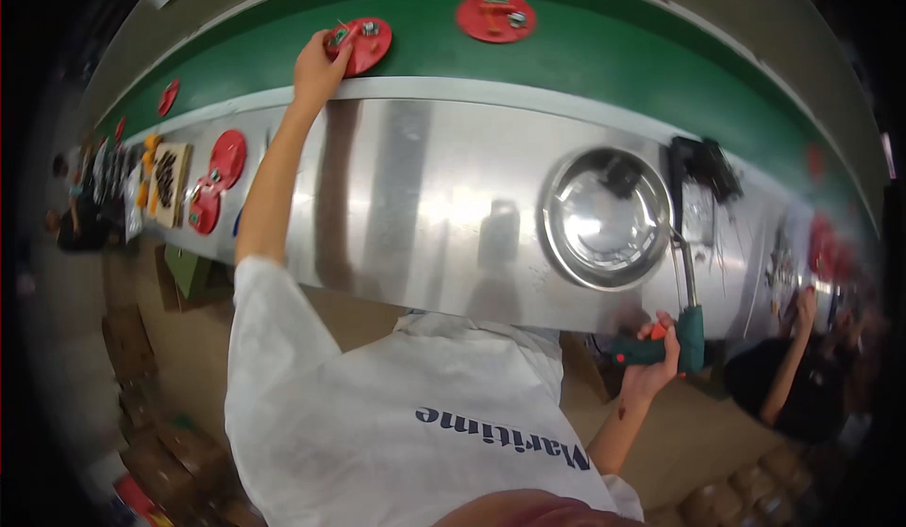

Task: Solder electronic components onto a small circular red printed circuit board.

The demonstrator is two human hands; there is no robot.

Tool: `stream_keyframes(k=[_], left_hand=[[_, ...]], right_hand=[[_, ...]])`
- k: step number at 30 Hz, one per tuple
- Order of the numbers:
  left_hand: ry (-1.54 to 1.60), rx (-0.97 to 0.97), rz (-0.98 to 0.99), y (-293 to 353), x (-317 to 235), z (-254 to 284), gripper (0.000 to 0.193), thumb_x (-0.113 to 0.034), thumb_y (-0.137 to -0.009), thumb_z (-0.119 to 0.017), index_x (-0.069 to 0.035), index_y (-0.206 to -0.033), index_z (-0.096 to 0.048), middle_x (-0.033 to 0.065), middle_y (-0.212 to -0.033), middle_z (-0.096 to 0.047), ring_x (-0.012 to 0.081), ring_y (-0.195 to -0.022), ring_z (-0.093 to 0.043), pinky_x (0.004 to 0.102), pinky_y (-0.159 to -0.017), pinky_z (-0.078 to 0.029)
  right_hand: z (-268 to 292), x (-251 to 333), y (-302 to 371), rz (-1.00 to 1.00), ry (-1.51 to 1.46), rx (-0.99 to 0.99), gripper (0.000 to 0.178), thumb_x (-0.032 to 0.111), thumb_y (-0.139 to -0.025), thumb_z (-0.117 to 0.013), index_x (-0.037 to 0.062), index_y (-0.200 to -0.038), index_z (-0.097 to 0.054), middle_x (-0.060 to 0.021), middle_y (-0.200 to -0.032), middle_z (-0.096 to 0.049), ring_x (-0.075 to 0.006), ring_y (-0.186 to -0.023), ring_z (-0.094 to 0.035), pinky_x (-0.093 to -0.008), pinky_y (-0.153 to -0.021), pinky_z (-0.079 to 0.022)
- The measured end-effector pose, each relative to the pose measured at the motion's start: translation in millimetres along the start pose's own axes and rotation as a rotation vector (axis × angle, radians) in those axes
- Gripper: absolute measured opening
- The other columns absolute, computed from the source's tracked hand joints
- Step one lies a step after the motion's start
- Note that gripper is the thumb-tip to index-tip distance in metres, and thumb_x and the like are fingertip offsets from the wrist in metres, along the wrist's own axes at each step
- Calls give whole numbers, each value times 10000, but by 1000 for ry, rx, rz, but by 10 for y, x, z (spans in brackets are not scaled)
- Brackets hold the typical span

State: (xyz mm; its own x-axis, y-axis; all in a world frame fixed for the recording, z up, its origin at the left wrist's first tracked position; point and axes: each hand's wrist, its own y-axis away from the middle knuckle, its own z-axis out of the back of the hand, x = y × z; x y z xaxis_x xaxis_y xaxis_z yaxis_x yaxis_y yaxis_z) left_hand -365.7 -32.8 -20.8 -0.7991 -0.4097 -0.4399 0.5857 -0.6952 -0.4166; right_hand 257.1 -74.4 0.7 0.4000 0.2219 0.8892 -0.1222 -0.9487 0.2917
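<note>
My left hand (321, 66) reaches over the bench to the green conveyor belt, its fingers closed on the left edge of a red round plate (370, 48). Small parts and a wire sit on that plate. In my right hand (653, 365), near the bench's front edge, is a dark green soldering gun (692, 340) with a red trigger. Its long metal barrel points away from me, the tip close to the right rim of a shiny steel bowl (559, 244). Another red plate (495, 17) lies on the belt further right.
Two red plates (227, 157) rest on the steel bench (425, 197) at left, near a tray of dark small parts (166, 183). A black stand (708, 168) is right of the bowl. At far right a co-worker's arm (791, 362) reaches over the bench. Cardboard boxes (170, 461) stand below.
</note>
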Motion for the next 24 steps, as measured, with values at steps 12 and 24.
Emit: stream_keyframes(k=[12,24], left_hand=[[315,374,-385,1852,-2049,446,431,-54,-797,-663,-38,-1212,-547,158,-1263,-545,356,-1223,-469,427,-1029,-365],[219,468,-704,1939,-3128,-372,123,-95,-759,-681,-66,-879,-684,42,-922,-613,253,-931,-542,376,-801,-425]], right_hand=[[164,-196,-78,-89,-295,66,275,228,-825,-542,-8,-967,-549,-157,-989,-567,-216,-670,-556,-299,-615,-443],[191,-228,-70,-107,-296,96,290,243,-818,-532,2,-979,-544,-148,-989,-551,-219,-642,-554,-317,-604,-443]])
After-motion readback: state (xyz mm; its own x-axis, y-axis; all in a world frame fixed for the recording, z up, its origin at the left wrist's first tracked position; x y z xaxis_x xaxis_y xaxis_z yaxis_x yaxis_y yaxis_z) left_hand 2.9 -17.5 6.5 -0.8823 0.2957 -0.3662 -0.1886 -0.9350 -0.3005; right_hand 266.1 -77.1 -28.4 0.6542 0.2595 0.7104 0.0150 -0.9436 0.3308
